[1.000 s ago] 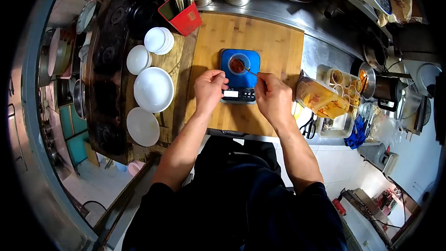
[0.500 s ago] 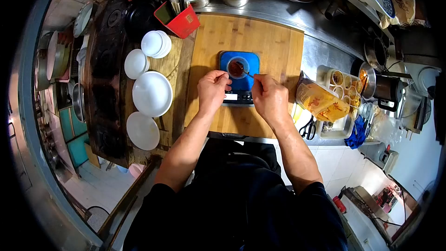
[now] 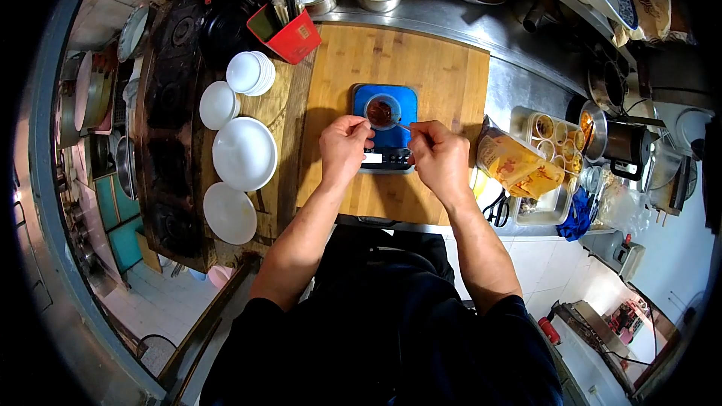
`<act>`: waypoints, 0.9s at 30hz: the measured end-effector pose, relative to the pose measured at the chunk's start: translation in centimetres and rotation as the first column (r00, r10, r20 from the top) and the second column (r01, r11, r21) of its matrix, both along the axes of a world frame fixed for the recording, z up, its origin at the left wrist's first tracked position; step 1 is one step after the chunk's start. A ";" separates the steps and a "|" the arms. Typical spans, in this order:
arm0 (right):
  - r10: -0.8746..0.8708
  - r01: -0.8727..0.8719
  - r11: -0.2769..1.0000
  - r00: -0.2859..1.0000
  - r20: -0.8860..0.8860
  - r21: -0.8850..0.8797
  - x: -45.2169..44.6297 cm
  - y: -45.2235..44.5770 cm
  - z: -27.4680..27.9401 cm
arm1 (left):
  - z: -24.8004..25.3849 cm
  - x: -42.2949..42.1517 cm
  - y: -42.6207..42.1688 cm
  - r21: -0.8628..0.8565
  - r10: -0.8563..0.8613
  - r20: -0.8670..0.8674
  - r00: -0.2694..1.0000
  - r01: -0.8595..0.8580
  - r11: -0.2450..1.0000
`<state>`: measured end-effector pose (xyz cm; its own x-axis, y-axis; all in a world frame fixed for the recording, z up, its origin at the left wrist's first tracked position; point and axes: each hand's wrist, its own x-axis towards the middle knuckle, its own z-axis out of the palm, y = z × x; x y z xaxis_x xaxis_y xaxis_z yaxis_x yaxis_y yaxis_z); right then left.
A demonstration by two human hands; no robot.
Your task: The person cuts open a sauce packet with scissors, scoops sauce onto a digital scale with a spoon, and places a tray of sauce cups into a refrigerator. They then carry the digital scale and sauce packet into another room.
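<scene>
A small clear cup (image 3: 374,98) with dark red-brown contents stands on a blue kitchen scale (image 3: 407,98). The fingertips of my left hand (image 3: 344,146) are pinched at the cup's near left rim. My right hand (image 3: 438,152) grips the thin handle of a small spoon (image 3: 401,125), which reaches into the cup from the right; its bowl is hard to make out. Under the scale lies a wooden cutting board (image 3: 451,68). The scale's display and buttons face me, between my two hands.
On the left are several white bowls and plates (image 3: 244,153) and a red holder (image 3: 297,36) with utensils. To the right are an orange-yellow bag (image 3: 519,164), a tray of small cups (image 3: 543,126), black scissors (image 3: 498,210) and a blue cloth (image 3: 575,215). Metal bowls (image 3: 380,1) line the back.
The spoon in my right hand has shifted slightly in the cup, its handle showing lighter now. My left hand stays at the rim. The whole view has drifted a little.
</scene>
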<state>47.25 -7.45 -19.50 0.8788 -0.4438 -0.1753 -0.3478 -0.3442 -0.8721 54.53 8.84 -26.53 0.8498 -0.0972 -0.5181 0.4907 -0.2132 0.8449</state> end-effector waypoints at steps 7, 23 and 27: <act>-0.169 0.204 0.912 0.977 -0.128 0.355 0.0 -1.7 0.6 | 0.9 0.0 0.0 0.009 0.001 -0.052 0.999 0.000 1.000; -0.350 0.307 0.725 0.935 -0.054 0.617 -2.9 -4.5 1.8 | 0.2 -5.7 8.4 0.049 0.034 -0.056 0.998 -0.031 0.998; -0.345 0.291 0.738 0.938 -0.030 0.609 -3.1 -4.4 2.1 | -0.1 -6.6 9.2 0.049 0.046 -0.064 0.997 -0.043 0.998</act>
